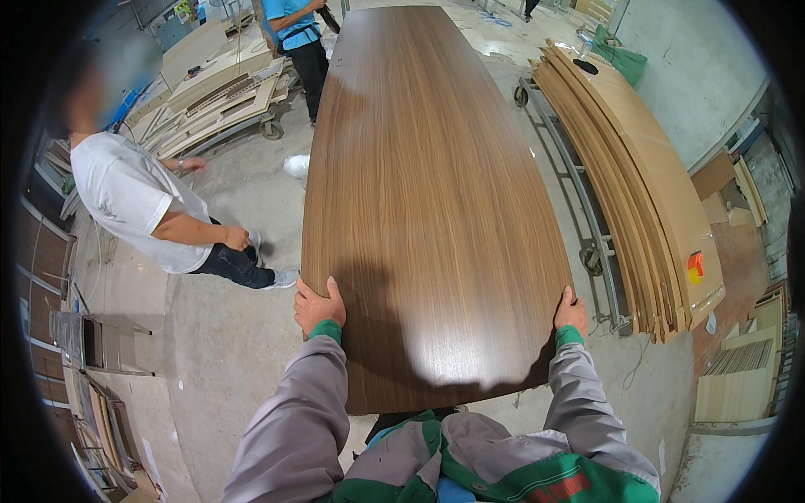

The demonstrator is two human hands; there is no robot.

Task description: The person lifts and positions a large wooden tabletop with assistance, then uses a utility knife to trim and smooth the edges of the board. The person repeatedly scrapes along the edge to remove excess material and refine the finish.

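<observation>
My left fingers [303, 292] and right fingers [568, 297] hold opposite edges of the long brown panel [432, 201] stretching ahead of me, left of the stacked boards [644, 180], and matching my grip on both sides should best control it without twisting.

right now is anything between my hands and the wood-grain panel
Nothing visible: the left hand and right hand are already on the wood-grain panel, one at each long edge. A person in white stands off to its left and a stack of brown boards off to its right.
</observation>
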